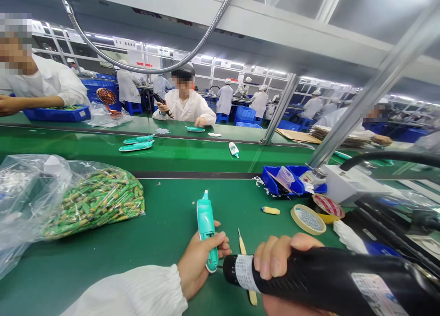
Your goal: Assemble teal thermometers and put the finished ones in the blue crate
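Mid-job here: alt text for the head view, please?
The left hand holds a teal device while the right hand holds a black power driver, its bit pointing at the device's near end. Bagged green parts lie at left on a green bench.

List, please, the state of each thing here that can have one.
Left hand: holding teal device.
Right hand: gripping black driver.
Teal device: held, dark recess showing.
Black driver: held; whether running, unclear.
Clear bag: holding green parts.
Round container: holding grey bits.
Blue bins: open-topped, holding items.
Yellow-handled tool: lying on table.
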Motion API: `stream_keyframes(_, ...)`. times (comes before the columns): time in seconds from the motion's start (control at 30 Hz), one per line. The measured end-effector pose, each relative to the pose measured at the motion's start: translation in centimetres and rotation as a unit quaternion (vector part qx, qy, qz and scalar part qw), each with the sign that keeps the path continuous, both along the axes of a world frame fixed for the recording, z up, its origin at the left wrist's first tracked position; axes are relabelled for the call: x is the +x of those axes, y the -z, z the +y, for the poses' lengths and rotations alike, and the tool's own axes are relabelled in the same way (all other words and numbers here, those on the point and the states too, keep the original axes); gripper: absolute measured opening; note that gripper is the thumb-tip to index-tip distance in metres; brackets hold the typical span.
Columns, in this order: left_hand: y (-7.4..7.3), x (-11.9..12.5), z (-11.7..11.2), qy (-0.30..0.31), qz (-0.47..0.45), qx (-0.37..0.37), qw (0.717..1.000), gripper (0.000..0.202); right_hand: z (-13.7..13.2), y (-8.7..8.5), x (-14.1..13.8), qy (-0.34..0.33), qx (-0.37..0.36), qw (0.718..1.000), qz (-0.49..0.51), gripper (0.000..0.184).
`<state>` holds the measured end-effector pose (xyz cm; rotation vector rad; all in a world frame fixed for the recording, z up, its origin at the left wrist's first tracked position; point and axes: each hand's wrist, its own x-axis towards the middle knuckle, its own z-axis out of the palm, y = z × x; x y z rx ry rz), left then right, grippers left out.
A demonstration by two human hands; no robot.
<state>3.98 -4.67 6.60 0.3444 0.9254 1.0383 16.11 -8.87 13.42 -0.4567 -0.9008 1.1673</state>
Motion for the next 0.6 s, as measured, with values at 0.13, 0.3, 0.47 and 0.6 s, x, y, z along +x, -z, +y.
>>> stream_keyframes(0.13,-0.1,-0.1,-0.1,0.016,0.002,0.004,1.0,0.031,-0.3,-0.1,0.5,0.046,-0.027,0.998,0.022,0.047)
stream_keyframes(0.3,-0.1,-0.2,-0.7,0.07,0.006,-0.003,0.997,0.038,-0.3,-0.5,1.7,0.064,0.009,0.998,-0.017,0.043)
stream_keyframes(0.47,0.1,-0.1,-0.9,0.101,0.034,-0.009,0.994,0.046,-0.1,0.0,2.6,0.1,0.056,0.993,-0.016,0.037)
stream_keyframes(0.6,-0.1,0.5,-0.1,0.118,0.085,0.017,0.989,0.045,1.3,2.8,7.2,0.07,0.151,0.985,-0.052,0.031)
